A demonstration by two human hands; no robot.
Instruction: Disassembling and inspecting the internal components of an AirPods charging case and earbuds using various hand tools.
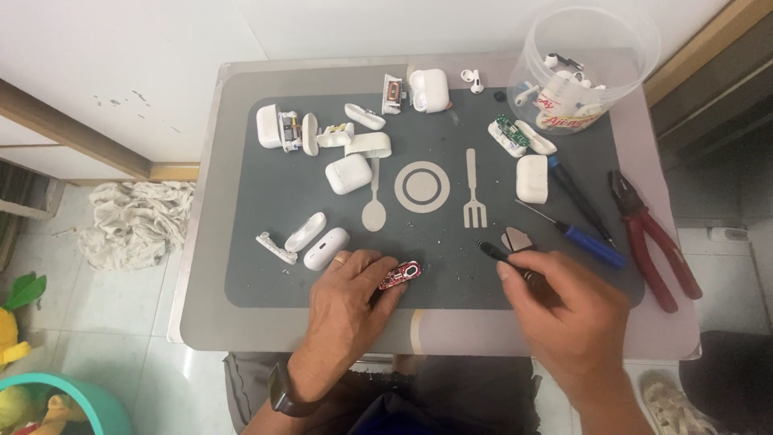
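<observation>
Fingers: the left hand [342,310] lies flat on the mat, its fingertips [385,283] pressing down a small red circuit board [400,275] rather than closing round it. The right hand [568,318] is clenched round a black-handled tool [506,256], held like a pen, with its tip pointing up and left, just right of the board.

Mat: a grey place mat [266,266] printed with a plate, spoon and fork covers the small table and lies under both hands.

Tub: a clear plastic tub [586,68] of white earbud parts stands well beyond the right fingers.

Pliers: red-handled pliers [652,234] lie to the right of the right fingers, with a blue-handled screwdriver [580,235] between.

Cases: white earbud cases [348,173], some split open, lie scattered beyond the left fingers; one whole case [326,248] sits just beside them.

Doing it well: the board looks light and slippery, so, as a judgement, firm downward pressure close to its edge and a shallow, slow tool angle would keep it from skating.

Hard to see: the tool's tip is too small to identify. The board's underside and its left end are hidden beneath the fingertips.
</observation>
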